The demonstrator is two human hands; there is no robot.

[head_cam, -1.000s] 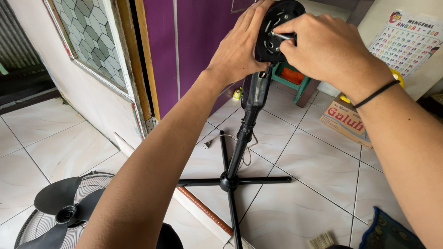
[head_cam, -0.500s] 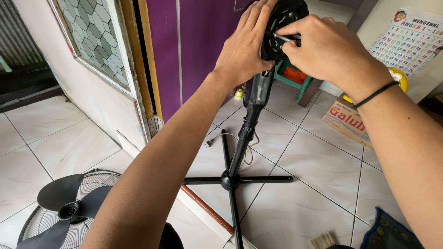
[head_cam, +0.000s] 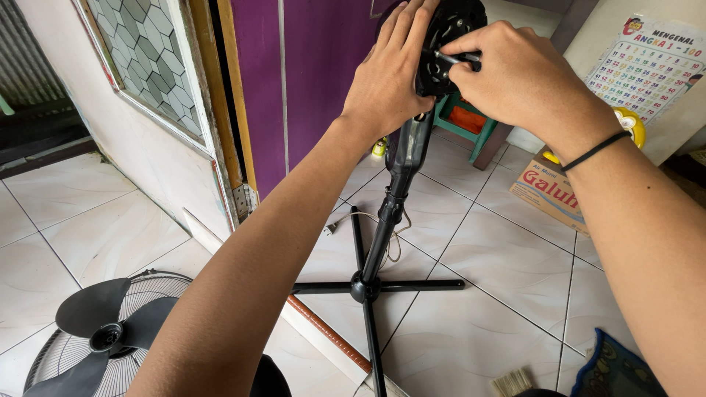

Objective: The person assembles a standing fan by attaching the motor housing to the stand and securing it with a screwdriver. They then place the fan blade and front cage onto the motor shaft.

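Observation:
A black stand fan without its blade stands upright on a cross-shaped base (head_cam: 368,287), its pole (head_cam: 386,220) rising to the round black motor head (head_cam: 454,26) near the top of the view. My left hand (head_cam: 386,77) wraps around the left side of the motor head and steadies it. My right hand (head_cam: 518,70), with a black band on the wrist, pinches the metal shaft (head_cam: 450,57) that sticks out of the motor head's front.
A black fan blade (head_cam: 99,331) lies on a wire grille (head_cam: 51,364) at the lower left. A white power cord (head_cam: 353,219) trails on the tiled floor. A cardboard box (head_cam: 548,192), a green stool (head_cam: 462,117), a brush (head_cam: 511,382) and a purple door (head_cam: 316,66) surround the stand.
Both hands keep their grip on the motor head and shaft. The view has shifted only slightly; my right fingers have turned a little on the shaft.

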